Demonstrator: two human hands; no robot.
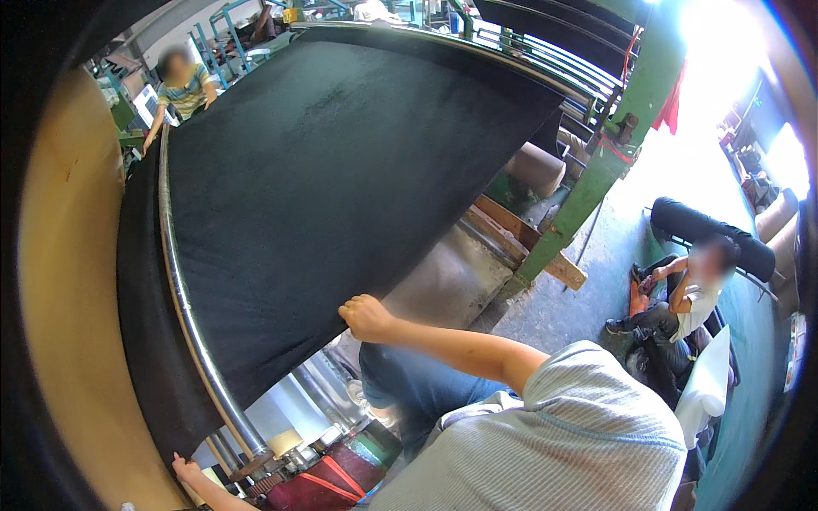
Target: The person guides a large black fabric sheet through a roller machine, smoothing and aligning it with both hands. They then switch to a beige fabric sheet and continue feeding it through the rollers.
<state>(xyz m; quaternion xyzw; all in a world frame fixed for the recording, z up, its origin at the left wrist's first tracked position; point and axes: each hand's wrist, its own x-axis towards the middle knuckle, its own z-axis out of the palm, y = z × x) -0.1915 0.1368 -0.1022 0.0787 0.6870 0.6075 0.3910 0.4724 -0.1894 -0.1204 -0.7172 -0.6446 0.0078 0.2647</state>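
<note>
A wide sheet of black fabric [341,162] stretches across the machine and passes over a shiny metal roller [183,298] at the left. My right hand [366,318] is closed in a fist on the near edge of this fabric, with the arm reaching across from the right. At the lower left, my left hand [185,468] pinches the corner of the fabric where it hangs beyond the roller. The thumb and part of the fingers show there; the rest is partly hidden by the cloth.
Another person [181,85] stands at the roller's far end, hands near the fabric. A green machine post [605,170] rises at the right. A seated person [694,298] is by a dark fabric roll [711,234]. Gears [264,481] lie near my left hand; a large tan roll [77,255] borders the left.
</note>
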